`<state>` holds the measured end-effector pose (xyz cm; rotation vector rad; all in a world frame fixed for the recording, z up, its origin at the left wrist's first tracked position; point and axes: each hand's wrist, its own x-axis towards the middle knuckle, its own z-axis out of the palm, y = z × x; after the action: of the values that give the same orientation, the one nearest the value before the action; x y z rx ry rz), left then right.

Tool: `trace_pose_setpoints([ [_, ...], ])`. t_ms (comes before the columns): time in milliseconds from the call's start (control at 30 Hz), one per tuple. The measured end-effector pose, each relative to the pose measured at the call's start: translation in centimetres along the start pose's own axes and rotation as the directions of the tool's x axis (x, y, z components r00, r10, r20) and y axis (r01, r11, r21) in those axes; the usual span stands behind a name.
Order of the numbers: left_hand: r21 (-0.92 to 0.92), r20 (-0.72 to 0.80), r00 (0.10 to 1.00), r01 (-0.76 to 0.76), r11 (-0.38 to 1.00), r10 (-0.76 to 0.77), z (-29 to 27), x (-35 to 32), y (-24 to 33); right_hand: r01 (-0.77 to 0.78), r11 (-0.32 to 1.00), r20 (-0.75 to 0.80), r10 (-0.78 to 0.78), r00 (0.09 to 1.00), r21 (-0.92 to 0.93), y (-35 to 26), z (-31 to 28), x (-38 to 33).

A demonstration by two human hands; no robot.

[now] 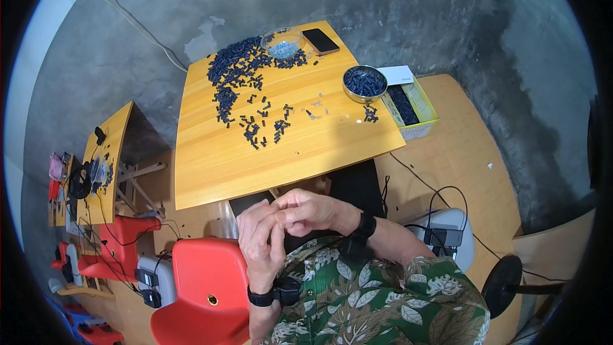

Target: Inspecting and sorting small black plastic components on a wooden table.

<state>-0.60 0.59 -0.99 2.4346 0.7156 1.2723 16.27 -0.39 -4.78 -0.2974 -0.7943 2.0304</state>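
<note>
My left hand [259, 235] and my right hand [305, 211] are together in front of my chest, just off the table's near edge. Their fingers press against each other, and the right thumb and fingertips pinch close to the left fingertips. Whatever lies between them is hidden or too small to make out. Beyond the hands, small dark tube-like plastic pieces [237, 64] are heaped at the far left of the wooden table [268, 169]. More lie scattered toward the middle, beside a few tiny clear pieces [313, 115].
A clear bowl [283, 45] with pale blue bits and a phone [320, 41] stand at the back. A metal bowl [364, 83] of dark pieces sits at the right edge, beside a yellow box [418, 129]. A red chair [203, 275] is at my left.
</note>
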Motion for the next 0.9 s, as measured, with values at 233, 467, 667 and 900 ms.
trace_pose_setpoints([
  [233,0.001,-0.077,0.974,0.213,0.977,-0.212,-0.5,-0.3,0.0,-0.266,0.211,-0.331,-0.744,0.581,-0.941,-7.9,-2.8,-3.5],
  [467,-0.049,-0.093,0.950,0.296,0.954,-0.300,-0.3,-0.4,0.0,-0.797,-0.201,-0.087,-0.950,0.301,-0.569,-17.6,-8.4,-7.0],
  [667,-0.091,-0.091,0.931,0.345,0.934,-0.353,-0.4,-0.4,-0.1,-0.661,-0.234,-0.051,-0.923,0.381,-0.713,-16.8,-7.8,-5.4],
  [900,-0.076,-0.112,0.955,0.269,0.960,-0.276,-0.5,-0.3,-0.5,-0.323,-0.244,-0.021,-0.769,0.639,-0.914,-11.5,-6.5,4.1],
])
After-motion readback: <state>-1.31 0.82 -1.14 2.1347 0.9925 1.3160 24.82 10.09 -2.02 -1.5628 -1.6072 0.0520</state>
